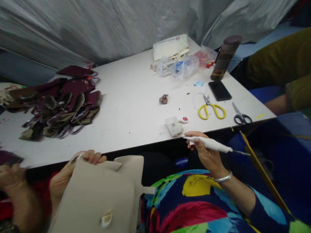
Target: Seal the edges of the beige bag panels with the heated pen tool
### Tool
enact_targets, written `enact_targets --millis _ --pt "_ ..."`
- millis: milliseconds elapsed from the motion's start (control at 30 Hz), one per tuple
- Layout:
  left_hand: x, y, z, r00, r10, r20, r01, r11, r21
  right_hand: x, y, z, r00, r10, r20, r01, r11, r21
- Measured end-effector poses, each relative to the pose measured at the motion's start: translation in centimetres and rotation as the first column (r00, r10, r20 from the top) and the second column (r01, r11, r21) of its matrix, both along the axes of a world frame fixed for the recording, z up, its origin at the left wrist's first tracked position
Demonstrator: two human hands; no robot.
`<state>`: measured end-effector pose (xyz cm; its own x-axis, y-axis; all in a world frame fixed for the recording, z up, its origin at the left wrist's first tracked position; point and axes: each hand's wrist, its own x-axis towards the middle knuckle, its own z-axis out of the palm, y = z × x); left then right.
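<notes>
Bag (97,189), beige, is lying in front of the desk (131,106) in the head view; the left hand (68,169) is gripping its upper edge, apparently steadying it. The right hand (206,157) is pinching a white-wrapped tool (212,144), tip pointing toward the white block (173,126), seemingly keeping clear of the bag.

Tabletop (126,97) softly lit, lower right dim; slight blur; edges stretched.
</notes>
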<state>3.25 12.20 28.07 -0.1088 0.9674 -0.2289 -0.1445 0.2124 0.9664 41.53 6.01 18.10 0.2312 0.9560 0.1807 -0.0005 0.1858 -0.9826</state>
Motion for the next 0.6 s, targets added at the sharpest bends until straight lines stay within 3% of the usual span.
enact_targets --millis 67,167,267,333,467,600 --pt "2.5 0.6 -1.8 0.994 -0.044 0.104 0.054 0.994 -0.099 0.7 0.9 -0.2 0.994 -0.093 0.049 0.095 0.995 -0.028" --pt "8.6 0.7 -5.3 0.997 -0.069 0.046 0.078 0.962 -0.260 1.3 2.2 -0.4 0.988 -0.142 0.061 0.145 0.989 -0.033" --pt "14.6 -0.4 -8.1 0.976 -0.216 0.040 0.219 0.940 -0.261 1.8 3.1 -0.8 0.984 -0.113 0.139 0.120 0.992 -0.038" --pt "17.4 -1.3 -9.2 0.945 -0.326 -0.006 0.314 0.916 -0.250 2.0 3.6 -1.1 0.972 -0.109 0.207 0.116 0.993 -0.019" --pt "19.5 -2.4 -9.9 0.868 -0.480 -0.128 0.448 0.868 -0.216 2.2 4.5 -1.7 0.951 -0.124 0.285 0.118 0.992 0.036" --pt "19.1 -1.8 -10.1 0.849 -0.483 -0.213 0.450 0.873 -0.188 2.3 5.1 -2.2 0.950 -0.101 0.295 0.096 0.995 0.034"
